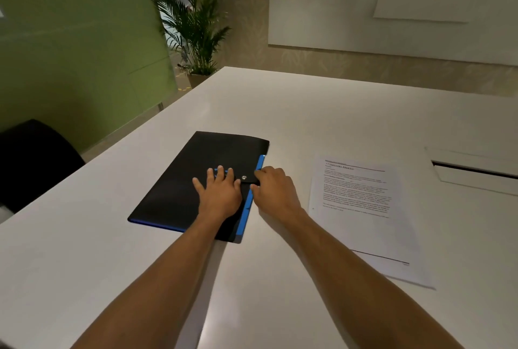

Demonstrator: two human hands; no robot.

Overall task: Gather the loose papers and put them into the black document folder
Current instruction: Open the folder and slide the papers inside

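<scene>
Our right fingers point(256, 180) are pinching the snap tab point(249, 179) of the black document folder point(196, 180), apparently to pop it open, while our left hand point(220, 191) is lying flat, fingers spread, pinning the cover so it cannot slide. The loose papers point(361, 208) are waiting just right on the counter point(336, 113).

white desk point(322, 113) before a green partition point(70, 40) at left, a potted palm point(193, 20) in the corner, pale patterned wall with white panels point(392, 3), black chair point(33, 158) at lower left.
</scene>
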